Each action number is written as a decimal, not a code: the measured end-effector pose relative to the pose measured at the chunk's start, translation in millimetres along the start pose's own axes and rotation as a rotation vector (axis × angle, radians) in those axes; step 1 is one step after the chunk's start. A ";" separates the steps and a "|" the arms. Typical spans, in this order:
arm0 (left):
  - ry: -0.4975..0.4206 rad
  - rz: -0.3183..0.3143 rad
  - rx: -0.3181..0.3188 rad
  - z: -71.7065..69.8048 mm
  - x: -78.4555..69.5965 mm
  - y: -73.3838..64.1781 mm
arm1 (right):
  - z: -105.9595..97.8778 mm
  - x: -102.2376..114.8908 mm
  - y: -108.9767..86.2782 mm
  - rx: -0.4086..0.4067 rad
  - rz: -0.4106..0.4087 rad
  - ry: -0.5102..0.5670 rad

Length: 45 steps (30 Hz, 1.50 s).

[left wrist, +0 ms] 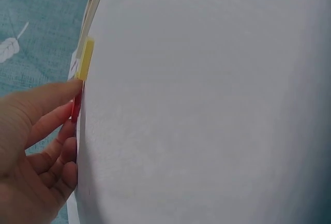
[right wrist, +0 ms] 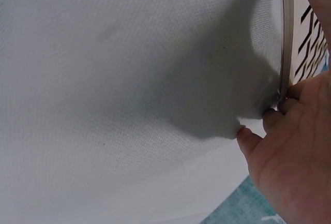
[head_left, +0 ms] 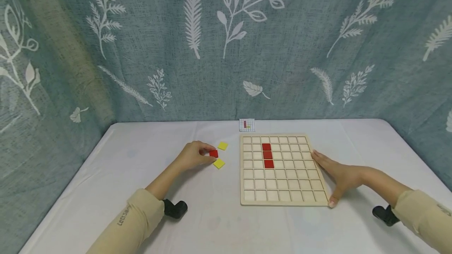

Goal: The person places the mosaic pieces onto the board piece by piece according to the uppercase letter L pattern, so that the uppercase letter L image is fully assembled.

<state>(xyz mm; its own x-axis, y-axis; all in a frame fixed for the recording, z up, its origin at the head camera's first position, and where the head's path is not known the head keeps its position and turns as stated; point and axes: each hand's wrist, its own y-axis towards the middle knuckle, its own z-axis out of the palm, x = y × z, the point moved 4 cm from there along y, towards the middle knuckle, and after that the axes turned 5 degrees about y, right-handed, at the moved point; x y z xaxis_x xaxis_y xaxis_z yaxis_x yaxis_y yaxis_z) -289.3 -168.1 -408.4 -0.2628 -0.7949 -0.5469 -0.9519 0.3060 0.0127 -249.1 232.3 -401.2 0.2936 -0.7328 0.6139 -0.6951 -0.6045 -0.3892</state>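
Observation:
Between the thumb and fingers of my left hand [head_left: 193, 155] is a small red square tile [head_left: 213, 153], pinched at its edges on the table. One yellow tile [head_left: 223, 146] lies just beyond it, and another yellow tile [head_left: 219, 163] lies on the near side by the thumb. To the right sits a wooden grid board [head_left: 266, 184] with a column of three red tiles [head_left: 267, 155] in its cells. My right hand [head_left: 344, 175] rests against the board's right edge, its thumb at the near right corner and its fingers stretched along the side.
A small printed card [head_left: 246, 125] with a grid pattern lies behind the board. White cloth covers the table [head_left: 148, 140]. A blue-green leaf-patterned curtain [head_left: 212, 89] hangs around the back and sides.

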 end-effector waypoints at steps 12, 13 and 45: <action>0.045 -0.031 -0.031 0.3 -6.2 -0.2 | -1.0 -0.6 -0.4 -0.001 -0.008 0.009; 0.046 -0.030 -0.035 0.3 -6.5 -0.2 | -0.7 -0.8 -0.4 0.000 -0.004 0.010; -0.105 -0.022 -0.122 -4.0 -6.9 -6.7 | -1.0 1.2 -1.4 -0.011 -0.032 -0.025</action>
<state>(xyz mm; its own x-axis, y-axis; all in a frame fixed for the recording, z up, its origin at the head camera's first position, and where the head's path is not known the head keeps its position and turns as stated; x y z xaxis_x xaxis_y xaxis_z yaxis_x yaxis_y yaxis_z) -281.7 -166.8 -401.4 -0.2303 -0.7395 -0.6325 -0.9709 0.2185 0.0980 -248.4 232.6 -399.2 0.3317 -0.7207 0.6088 -0.6921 -0.6244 -0.3621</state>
